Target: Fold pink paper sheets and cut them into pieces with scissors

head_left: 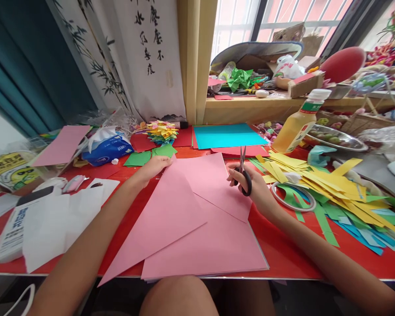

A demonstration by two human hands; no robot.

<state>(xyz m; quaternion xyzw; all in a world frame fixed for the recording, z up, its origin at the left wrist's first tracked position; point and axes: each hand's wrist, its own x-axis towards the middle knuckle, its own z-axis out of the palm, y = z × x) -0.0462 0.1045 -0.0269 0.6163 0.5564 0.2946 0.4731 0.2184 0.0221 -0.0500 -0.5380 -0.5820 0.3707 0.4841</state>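
My left hand (pixel 154 169) pinches the top corner of a folded pink paper sheet (pixel 158 219), whose lower left corner juts past the table's front edge. Under it lie more pink sheets (pixel 210 252), stacked loosely in front of me. My right hand (pixel 250 182) is closed around black-handled scissors (pixel 243 169), blades pointing up and away from me. The scissors are above the right side of the pink paper and the blades look slightly apart. Green paper squares (pixel 140 158) lie just beyond my left hand.
Yellow, green and blue paper strips (pixel 335 184) with a roll of tape (pixel 292 196) cover the right side. A drink bottle (pixel 298 120) stands behind them. Blue sheets (pixel 230 135) and a tissue pack (pixel 107 147) lie at the back; white papers (pixel 64 219) are on the left.
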